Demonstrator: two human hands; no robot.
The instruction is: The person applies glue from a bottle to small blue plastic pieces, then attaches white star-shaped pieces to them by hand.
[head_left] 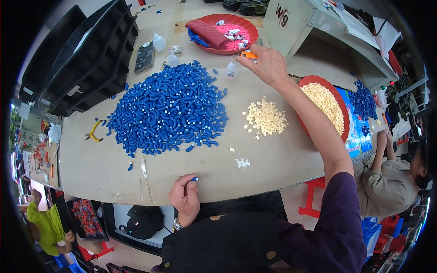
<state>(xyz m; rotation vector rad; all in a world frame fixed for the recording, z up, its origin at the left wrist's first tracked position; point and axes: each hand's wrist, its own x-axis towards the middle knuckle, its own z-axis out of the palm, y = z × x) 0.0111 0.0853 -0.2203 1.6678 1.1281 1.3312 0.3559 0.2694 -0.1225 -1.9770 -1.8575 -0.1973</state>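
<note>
My left hand (185, 196) is closed near the table's front edge, pinching one short blue curved piece (195, 179) with a pale end. My right hand (268, 64) reaches far across the table, its fingertips at the nozzle of a small white squeeze bottle (231, 70) that looks upright. An orange item (249, 55) shows beside those fingers; whether it is held cannot be made out. To the left spreads a large heap of matching blue pieces (166, 109). Small cream-coloured pieces (265, 117) form a lower pile right of it.
A red plate (347, 123) of cream pieces lies under my right forearm. Another red plate (253, 32) holds pink bits and a dark red cloth. Two more squeeze bottles (159, 42), yellow-handled cutters (94, 132) and black crates (91, 59) stand left. A co-worker (387, 182) sits at right.
</note>
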